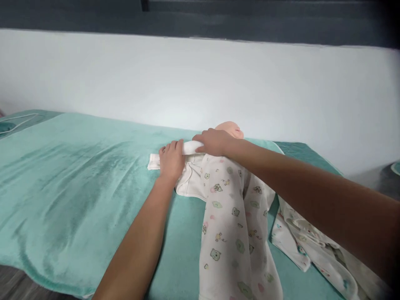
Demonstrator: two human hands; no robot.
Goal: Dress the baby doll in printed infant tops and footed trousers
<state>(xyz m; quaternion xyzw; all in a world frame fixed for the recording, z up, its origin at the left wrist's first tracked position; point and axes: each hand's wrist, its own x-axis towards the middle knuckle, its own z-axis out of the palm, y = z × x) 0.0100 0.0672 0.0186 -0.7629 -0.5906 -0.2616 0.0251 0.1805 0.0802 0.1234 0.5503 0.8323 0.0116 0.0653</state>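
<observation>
A bald, pinkish head of what looks like a baby doll point(229, 127) shows just beyond my right hand. Over its body lies a white garment point(229, 216) printed with green bears and small pink shapes, its long lower part reaching towards me. One white sleeve point(191, 147) stretches sideways between my hands. My left hand point(172, 160) is closed around this sleeve, with its cuff end point(153, 161) sticking out to the left. At the shoulder end, my right hand point(215, 142) pinches the sleeve between thumb and fingers. Whether an arm is inside the sleeve is hidden.
Everything lies on a soft mint-green blanket point(78, 187). Other printed white baby clothes point(312, 241) are heaped at the right, partly under my right forearm. A white wall point(193, 83) rises behind the blanket. A white-edged strap or hanger point(21, 121) shows at far left.
</observation>
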